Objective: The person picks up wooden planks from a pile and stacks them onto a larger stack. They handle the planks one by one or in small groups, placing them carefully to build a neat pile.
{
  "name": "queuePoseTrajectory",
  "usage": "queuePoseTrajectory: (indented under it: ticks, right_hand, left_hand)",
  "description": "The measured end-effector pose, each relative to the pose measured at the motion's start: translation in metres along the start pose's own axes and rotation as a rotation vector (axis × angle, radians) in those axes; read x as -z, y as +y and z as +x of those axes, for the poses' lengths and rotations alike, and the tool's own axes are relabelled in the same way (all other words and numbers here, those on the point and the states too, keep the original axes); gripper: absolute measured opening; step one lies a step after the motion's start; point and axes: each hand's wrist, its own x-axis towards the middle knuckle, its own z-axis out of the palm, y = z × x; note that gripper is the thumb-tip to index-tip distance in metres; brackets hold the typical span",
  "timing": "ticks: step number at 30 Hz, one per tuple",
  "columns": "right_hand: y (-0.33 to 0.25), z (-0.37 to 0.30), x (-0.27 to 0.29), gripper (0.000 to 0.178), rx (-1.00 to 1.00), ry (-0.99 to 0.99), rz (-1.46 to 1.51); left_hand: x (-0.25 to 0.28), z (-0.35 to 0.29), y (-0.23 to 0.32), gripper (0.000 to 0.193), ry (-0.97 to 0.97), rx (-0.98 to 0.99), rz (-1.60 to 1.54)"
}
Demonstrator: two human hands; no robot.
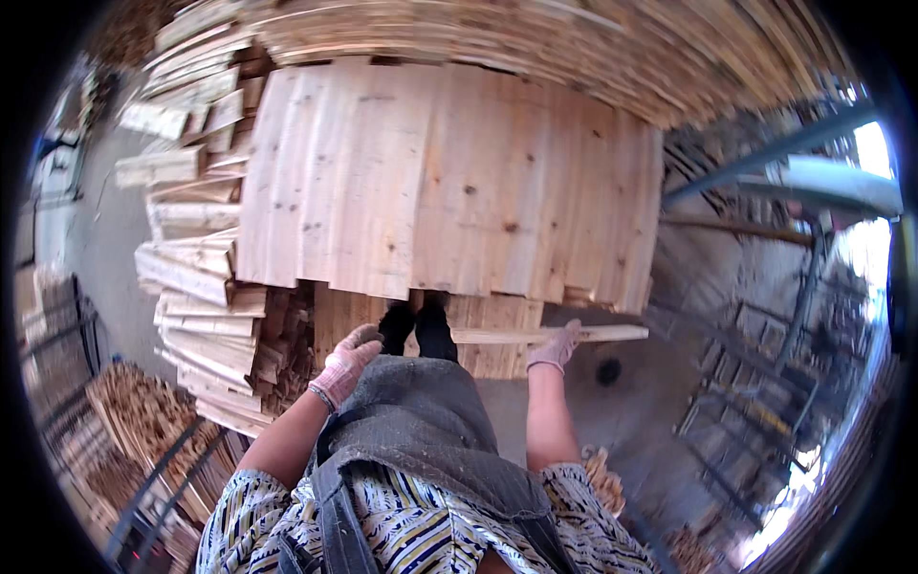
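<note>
In my right hand (553,349), in a pale pink glove, is a long narrow wooden strip (612,333). The strip lies roughly crosswise in front of my body, its left end close to my dark-trousered legs. My left hand (350,365), gloved alike with darkened fingertips, is left of my legs. Its fingers are curled together, and I cannot make out whether anything is in them. Ahead of both hands lies a broad surface of pale, knotty boards (449,182) set side by side, their near ends uneven.
Stacked wooden planks (196,273) rise along the left side, several ends jutting out. More long boards (535,38) are piled across the far side. A lower wooden platform (497,359) is by my feet. Blue-grey metal framework (765,153) stands at the right.
</note>
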Motion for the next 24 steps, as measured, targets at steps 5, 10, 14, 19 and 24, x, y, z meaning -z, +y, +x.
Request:
queuePoseTrajectory:
  ticks: [5, 10, 14, 19, 24]
  right_hand:
    - [-0.016, 0.046, -0.029, 0.082, -0.078, 0.294, -0.155]
    - [-0.043, -0.045, 0.013, 0.072, 0.077, 0.184, -0.363]
    - [-0.046, -0.088, -0.023, 0.063, 0.441, -0.435, -0.518]
    - [-0.025, -0.15, -0.088, 0.056, 0.734, -1.504, -0.878]
    - [-0.017, -0.143, -0.067, 0.055, 0.996, -1.735, -1.187]
  left_hand:
    - [-0.027, -0.022, 0.032, 0.056, -0.037, 0.028, 0.175]
    - [-0.084, -0.033, 0.029, 0.065, -0.113, -0.204, -0.003]
    - [-0.144, -0.012, 0.061, 0.092, -0.213, -0.425, 0.039]
    - [-0.162, -0.006, 0.102, 0.027, 0.027, -0.199, -0.774]
    - [-0.07, -0.001, 0.026, 0.029, 0.397, -0.209, -1.058]
